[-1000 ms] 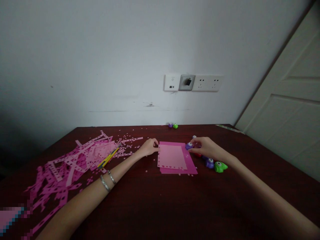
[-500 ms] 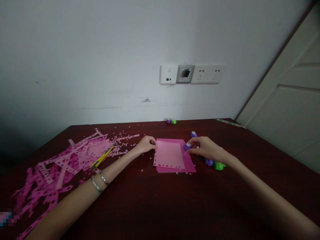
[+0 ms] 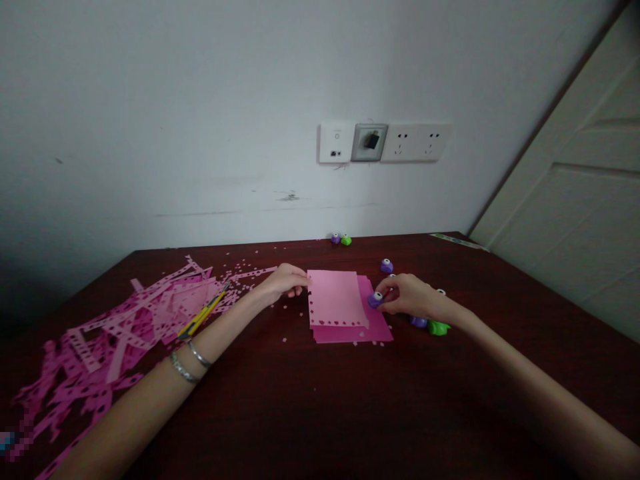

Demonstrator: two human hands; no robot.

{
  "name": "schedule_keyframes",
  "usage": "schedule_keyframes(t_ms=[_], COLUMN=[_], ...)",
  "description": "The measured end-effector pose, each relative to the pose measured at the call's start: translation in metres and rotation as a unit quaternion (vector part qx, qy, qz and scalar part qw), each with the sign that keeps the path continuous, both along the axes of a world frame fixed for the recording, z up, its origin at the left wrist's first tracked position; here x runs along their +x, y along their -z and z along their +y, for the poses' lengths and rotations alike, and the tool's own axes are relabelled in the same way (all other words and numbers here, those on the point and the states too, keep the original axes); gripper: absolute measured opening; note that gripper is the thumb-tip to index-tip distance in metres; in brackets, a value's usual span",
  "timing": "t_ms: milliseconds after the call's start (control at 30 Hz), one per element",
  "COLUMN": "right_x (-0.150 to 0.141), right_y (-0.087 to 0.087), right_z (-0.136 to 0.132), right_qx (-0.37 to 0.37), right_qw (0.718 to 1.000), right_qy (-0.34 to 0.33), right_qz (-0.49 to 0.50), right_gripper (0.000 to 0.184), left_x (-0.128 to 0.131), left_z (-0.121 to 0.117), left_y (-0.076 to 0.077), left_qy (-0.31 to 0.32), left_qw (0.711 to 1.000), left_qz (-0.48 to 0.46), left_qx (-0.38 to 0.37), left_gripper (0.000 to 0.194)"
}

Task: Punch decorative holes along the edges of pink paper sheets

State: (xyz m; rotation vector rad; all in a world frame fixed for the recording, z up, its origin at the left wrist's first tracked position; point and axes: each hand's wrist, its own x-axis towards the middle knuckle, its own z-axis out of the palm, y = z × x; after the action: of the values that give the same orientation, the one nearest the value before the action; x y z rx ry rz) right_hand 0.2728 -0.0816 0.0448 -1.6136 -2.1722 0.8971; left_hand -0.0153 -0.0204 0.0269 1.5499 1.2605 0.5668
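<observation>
My left hand (image 3: 289, 280) pinches the upper left edge of a light pink sheet of paper (image 3: 335, 298). Small holes run down the sheet's left side and along its bottom edge. Beneath it lies a darker pink stack of paper (image 3: 353, 335), showing at the right and bottom. The fingers of my right hand (image 3: 403, 293) are closed round a small purple craft punch (image 3: 375, 300) with a white top, at the stack's right side. Beyond that hand sits another purple punch (image 3: 387, 266). A green punch (image 3: 439, 328) and a purple one (image 3: 418, 322) rest below the wrist, partly covered.
Cut pink paper strips (image 3: 125, 327) are heaped on the left of the dark table (image 3: 310, 413). A yellow utility knife (image 3: 203, 313) lies on them, with tiny punched bits around. Two punches (image 3: 341, 239) stand by the wall, and a ruler-like strip (image 3: 459, 241) lies at the back right.
The light pink sheet has shifted slightly up and left over the darker stack, together with my left hand. My right hand with the purple punch is slightly lower.
</observation>
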Motion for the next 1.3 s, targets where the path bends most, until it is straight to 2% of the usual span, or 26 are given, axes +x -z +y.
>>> schedule_keyframes(t_ms=[167,433,733,1300], right_x=[0.001,-0.002,-0.002,-0.004], right_y=[0.005,0.006,0.005,0.005], right_z=[0.000,-0.003,-0.004,-0.005], right_qx=[-0.001,-0.035,-0.061,-0.062], right_qw=[1.000,0.998,0.996,0.995], right_qy=[-0.013,-0.031,-0.039,-0.048], right_qz=[0.015,0.049,0.056,0.065], right_gripper=[0.018,0.022,0.023,0.022], left_x=[-0.001,-0.003,-0.003,-0.005], left_z=[-0.001,0.006,0.008,0.010], left_y=[-0.001,0.008,0.010,0.015], left_qy=[-0.013,-0.036,-0.036,-0.027], left_qw=[0.999,0.995,0.994,0.996], left_qz=[-0.021,-0.058,-0.064,-0.059], left_qx=[-0.039,-0.073,-0.074,-0.063], left_gripper=[0.016,0.013,0.014,0.017])
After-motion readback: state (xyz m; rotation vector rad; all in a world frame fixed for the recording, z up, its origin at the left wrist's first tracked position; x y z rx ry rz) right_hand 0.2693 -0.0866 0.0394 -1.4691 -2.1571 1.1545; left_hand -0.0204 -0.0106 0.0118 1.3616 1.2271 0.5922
